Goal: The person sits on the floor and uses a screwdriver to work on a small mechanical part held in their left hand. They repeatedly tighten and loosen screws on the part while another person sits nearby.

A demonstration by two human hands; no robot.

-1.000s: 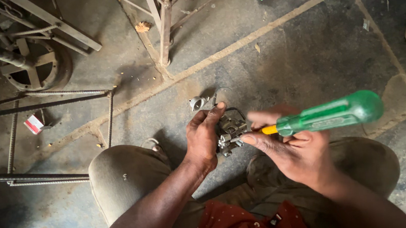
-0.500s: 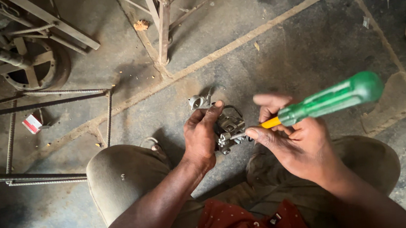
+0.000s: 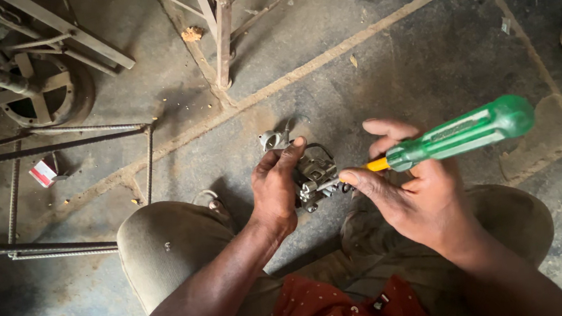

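Translucent green screwdriver (image 3: 458,133) in right hand (image 3: 420,196), greasy metal carburetor (image 3: 313,174) in left hand (image 3: 276,191)

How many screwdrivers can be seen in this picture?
1. The green-handled screwdriver with a yellow collar is in the right hand, its tip at the small grey metal part that the left hand holds. Others may lie out of view.

A translucent green handle with a yellow collar is seen on the screwdriver (image 3: 458,133). The small engine part (image 3: 314,173) is coloured dull grey metal. The trousers (image 3: 167,246) are shown in plain khaki, and the shirt (image 3: 328,310) in red with small pale dots. The floor (image 3: 421,57) is grey, crossed by tan lines. A red and white small box (image 3: 44,172) is seen beside rust-brown rods (image 3: 56,140).
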